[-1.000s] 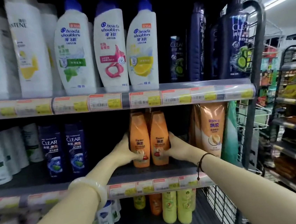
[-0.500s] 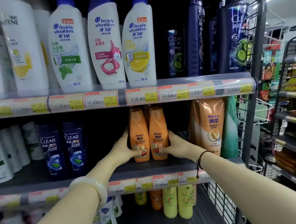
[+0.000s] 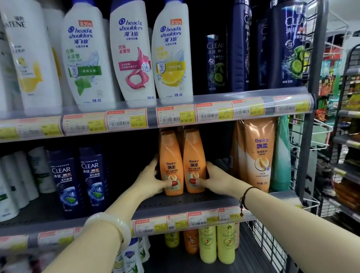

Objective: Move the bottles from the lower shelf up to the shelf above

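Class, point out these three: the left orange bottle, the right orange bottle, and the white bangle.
left orange bottle (image 3: 170, 159): head view, upper body.
right orange bottle (image 3: 193, 155): head view, upper body.
white bangle (image 3: 115, 224): head view, top of band.

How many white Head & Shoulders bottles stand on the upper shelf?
3, side by side at its front: green-label, pink-label, yellow-label. More may be hidden behind them.

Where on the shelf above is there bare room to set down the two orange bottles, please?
The upper shelf has one dark gap, between the yellow-label Head & Shoulders bottle and the short Clear bottle. Left of it the white bottles stand tightly packed; right of it the dark Clear bottles crowd the end post. Both hands, left hand and right hand, clasp the orange bottles.
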The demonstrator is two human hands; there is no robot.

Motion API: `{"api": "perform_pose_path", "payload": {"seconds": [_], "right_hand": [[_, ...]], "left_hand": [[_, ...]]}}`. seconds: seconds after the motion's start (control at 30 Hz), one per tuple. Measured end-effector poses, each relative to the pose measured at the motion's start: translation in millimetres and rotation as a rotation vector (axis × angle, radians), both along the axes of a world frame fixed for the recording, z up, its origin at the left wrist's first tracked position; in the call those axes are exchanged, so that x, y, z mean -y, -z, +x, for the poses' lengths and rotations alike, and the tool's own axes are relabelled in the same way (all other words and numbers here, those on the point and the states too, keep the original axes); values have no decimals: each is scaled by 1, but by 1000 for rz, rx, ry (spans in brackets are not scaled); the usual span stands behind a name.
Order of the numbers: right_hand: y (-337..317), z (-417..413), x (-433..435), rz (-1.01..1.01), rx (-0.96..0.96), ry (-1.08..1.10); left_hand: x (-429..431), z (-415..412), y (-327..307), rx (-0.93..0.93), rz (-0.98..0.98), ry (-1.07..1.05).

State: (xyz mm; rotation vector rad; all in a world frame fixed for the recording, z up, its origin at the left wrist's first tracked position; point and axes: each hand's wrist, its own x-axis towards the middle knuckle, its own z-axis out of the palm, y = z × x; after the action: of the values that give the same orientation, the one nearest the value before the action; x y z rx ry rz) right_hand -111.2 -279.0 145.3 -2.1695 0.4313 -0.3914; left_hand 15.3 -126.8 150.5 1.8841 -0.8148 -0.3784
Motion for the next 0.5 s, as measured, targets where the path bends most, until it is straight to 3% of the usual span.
{"api": "perform_pose_path", "payload": {"seconds": [0.23,0.5], "right_hand": [[-7,-11,-3,-154,-30,104],[-22,-28,-23,-450,-201,250]], "left_hand": [[-17,0,-9,211,243,-80],[-48,3,-22,407,423,17]]}}
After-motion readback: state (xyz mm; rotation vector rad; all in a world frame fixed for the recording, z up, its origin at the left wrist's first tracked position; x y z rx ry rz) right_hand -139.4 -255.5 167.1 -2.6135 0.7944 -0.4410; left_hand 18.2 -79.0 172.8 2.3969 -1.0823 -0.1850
